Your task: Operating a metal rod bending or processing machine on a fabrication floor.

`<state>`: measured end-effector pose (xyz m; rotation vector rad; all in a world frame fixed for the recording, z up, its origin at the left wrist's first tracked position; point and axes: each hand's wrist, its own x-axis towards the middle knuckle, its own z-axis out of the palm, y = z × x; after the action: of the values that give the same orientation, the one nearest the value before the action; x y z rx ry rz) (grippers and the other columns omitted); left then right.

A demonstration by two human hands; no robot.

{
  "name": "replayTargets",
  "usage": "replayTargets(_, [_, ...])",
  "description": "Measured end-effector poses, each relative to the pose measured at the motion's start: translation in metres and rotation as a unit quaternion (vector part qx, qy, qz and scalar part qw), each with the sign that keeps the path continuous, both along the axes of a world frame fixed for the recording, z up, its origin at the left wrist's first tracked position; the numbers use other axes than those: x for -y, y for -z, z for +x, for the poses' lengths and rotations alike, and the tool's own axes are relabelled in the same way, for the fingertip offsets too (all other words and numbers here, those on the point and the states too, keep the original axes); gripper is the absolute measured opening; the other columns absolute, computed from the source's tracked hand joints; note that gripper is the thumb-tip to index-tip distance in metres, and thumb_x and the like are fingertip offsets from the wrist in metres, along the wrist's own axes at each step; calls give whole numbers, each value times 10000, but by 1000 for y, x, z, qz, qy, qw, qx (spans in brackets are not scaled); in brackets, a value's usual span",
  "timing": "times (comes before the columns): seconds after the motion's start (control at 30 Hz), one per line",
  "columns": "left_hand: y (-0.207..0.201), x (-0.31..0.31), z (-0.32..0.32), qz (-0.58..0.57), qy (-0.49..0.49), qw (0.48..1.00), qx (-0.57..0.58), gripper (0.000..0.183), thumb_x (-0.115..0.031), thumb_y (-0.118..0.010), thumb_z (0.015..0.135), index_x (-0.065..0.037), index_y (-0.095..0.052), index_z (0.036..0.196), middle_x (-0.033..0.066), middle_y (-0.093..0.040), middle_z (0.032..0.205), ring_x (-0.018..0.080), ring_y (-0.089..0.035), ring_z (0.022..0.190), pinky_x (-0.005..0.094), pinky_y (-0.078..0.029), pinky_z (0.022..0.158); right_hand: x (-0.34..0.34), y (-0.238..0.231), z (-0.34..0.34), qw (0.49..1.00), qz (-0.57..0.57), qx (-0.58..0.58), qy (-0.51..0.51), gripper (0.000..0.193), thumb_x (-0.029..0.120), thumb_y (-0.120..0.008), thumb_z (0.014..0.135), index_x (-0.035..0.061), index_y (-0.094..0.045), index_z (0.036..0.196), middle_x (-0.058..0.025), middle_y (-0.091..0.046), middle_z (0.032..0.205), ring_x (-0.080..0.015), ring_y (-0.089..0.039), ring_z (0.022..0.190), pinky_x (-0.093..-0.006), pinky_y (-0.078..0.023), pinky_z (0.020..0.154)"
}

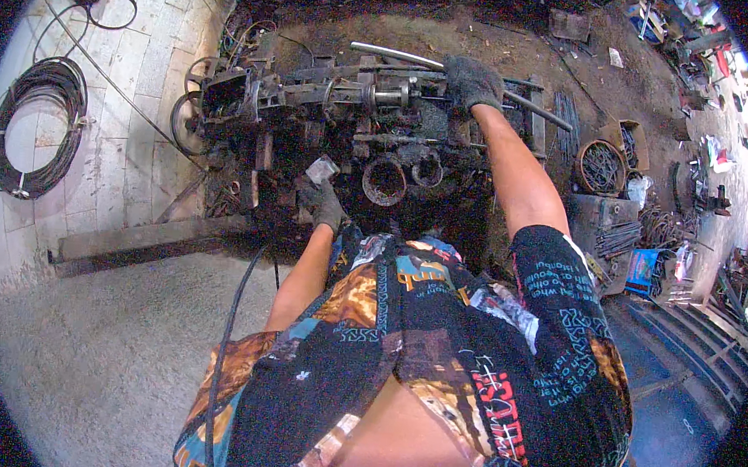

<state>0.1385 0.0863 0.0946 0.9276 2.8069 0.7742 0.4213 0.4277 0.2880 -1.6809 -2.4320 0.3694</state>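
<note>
My right hand point(474, 84), in a dark grey glove, is wrapped round a long metal rod point(395, 54). The rod slants across the far side of a dark, greasy machine point(292, 96), its right end pointing down toward me. Closer to my body, my left hand point(325, 204), gloved too, is beside a small pale box-like piece point(321, 170). Its fingers blend into the dark background, so their grip is unclear. Right of that hand, two round openings show on the machine's near side, a larger ring point(385, 180) and a smaller ring point(428, 170).
A coil of black cable point(39, 128) lies on pale tiles at left. Low along the floor runs a long beam point(152, 240). At right stand a round basket of metal pieces point(601, 166), a carton point(630, 143) and a bundle of rods point(616, 237). A black cord point(234, 310) hangs beside me.
</note>
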Motion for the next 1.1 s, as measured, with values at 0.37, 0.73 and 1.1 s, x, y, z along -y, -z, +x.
replayTargets(0.37, [52,18,-60,88,-23,949,302,644,-434,-543,961,-13,-386,1421,228,-438,1429,367,-384,1354,440,-310,1086,10,-12,-28,999,-32,-27,28,521,476,-349,970,111,-706,1076,-206,-664,1122,-411,-630,1049,-531,-481,873])
replayTargets(0.73, [39,12,-52,244,-74,883,394,768,-378,-618,943,-25,-221,1499,152,-374,1492,280,-348,1372,375,-272,1126,2,-8,-32,996,-75,-47,17,543,478,-331,975,96,-698,1092,-206,-644,1175,-423,-610,1075,-539,-447,921])
replayTargets(1.1, [46,21,-71,83,-20,974,212,767,-341,-595,964,-16,-173,1515,155,-349,1512,274,-325,1387,389,-253,1135,5,-16,-32,998,-64,-27,9,461,409,-363,968,117,-691,1108,-188,-648,1179,-403,-620,1070,-535,-460,915])
